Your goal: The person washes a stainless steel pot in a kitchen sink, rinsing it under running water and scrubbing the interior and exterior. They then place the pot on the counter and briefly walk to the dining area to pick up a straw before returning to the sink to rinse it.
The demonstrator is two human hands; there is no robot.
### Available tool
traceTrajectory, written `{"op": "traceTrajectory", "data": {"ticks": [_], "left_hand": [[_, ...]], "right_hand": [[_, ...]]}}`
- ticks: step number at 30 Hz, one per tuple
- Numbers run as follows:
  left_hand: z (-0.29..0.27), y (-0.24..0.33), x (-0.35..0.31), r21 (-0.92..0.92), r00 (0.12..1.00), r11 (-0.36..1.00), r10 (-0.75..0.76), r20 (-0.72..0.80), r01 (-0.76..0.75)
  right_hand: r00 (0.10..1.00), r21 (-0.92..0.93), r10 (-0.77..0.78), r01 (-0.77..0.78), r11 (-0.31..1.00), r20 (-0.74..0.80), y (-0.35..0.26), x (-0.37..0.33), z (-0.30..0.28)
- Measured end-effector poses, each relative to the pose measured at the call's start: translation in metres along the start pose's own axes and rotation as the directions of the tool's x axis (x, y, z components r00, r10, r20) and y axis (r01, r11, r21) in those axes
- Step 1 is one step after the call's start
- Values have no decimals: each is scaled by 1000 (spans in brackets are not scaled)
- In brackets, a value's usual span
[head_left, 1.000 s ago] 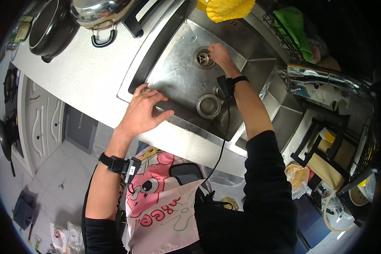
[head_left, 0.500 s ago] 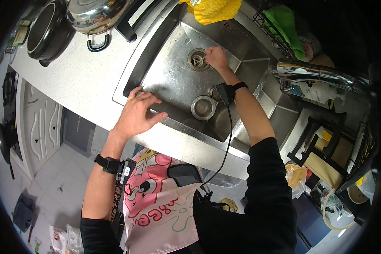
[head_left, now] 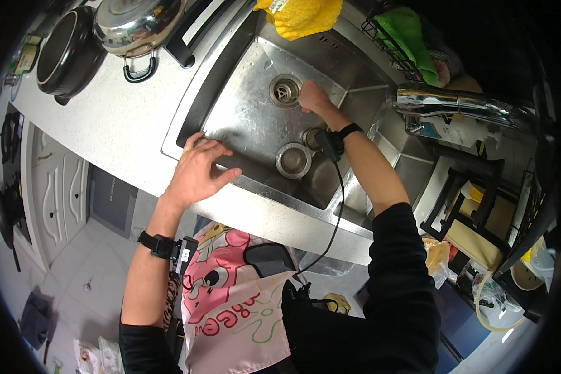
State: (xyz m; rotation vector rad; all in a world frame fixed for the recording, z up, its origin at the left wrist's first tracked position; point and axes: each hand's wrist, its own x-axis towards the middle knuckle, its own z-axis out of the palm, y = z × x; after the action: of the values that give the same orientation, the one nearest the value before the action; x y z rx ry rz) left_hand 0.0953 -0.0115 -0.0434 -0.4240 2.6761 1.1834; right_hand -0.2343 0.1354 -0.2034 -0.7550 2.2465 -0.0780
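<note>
In the stainless steel sink (head_left: 230, 106), my right hand (head_left: 313, 97) is closed beside the round drain opening (head_left: 286, 91), just to its right. What its fingers hold, if anything, is hidden. Nearer to me on the sink floor lie a round metal sink strainer (head_left: 293, 160) and a smaller round metal piece (head_left: 311, 138), partly covered by my right wrist's strap device. My left hand (head_left: 201, 168) rests at the sink's near-left rim with fingers spread and nothing in them.
A yellow cloth (head_left: 305, 17) hangs over the far rim. The chrome faucet (head_left: 461, 103) reaches in from the right, beside a green cloth (head_left: 406, 43) on a rack. A lidded steel pot (head_left: 137, 25) and a dark pan (head_left: 68, 53) stand on the left counter.
My right hand has shifted slightly toward me and off the drain's edge, still closed. My left hand stays on the rim. The whole view has moved a little.
</note>
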Motion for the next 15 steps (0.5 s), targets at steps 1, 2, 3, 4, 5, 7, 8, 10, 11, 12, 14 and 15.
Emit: {"op": "traceTrajectory", "data": {"ticks": [1,2,3,4,5,7,8,10,11,12,14,15], "left_hand": [[0,0,0,-6,999,1000,28,-26,-29],[1,-1,0,-3,999,1000,31,-29,-31],[1,-1,0,12,1000,1000,10,-10,-10],[1,-1,0,1,999,1000,30,-24,-30],[1,-1,0,1,1000,1000,26,-16,-26],[1,-1,0,-1,1000,1000,28,-14,-28],[1,-1,0,-3,999,999,35,-20,-35],[2,-1,0,-7,998,998,58,-39,-59],[2,-1,0,-10,996,997,74,-54,-75],[3,-2,0,-4,996,997,72,-55,-72],[4,-2,-1,1,995,997,78,-66,-78],[5,-3,-1,18,997,998,54,-51,-53]], "right_hand": [[1000,-39,-8,9,999,12,1,1,1],[1000,-67,-11,11,998,-8,1,2,4],[999,-98,-17,13,995,-35,0,2,8],[999,-138,-8,2,990,-42,0,3,10],[998,-141,-27,19,990,-54,-1,3,13],[1000,-183,-11,6,983,-26,-4,1,16],[996,-161,-34,21,987,-82,-6,0,16],[984,-152,-39,12,988,-173,-9,-1,11],[976,-141,-52,22,990,-211,-10,-2,7],[965,-132,-66,34,991,-253,-10,-3,4],[962,-134,-76,41,990,-263,-12,-3,-1],[970,-146,-72,39,988,-231,-12,-1,-2]]}}
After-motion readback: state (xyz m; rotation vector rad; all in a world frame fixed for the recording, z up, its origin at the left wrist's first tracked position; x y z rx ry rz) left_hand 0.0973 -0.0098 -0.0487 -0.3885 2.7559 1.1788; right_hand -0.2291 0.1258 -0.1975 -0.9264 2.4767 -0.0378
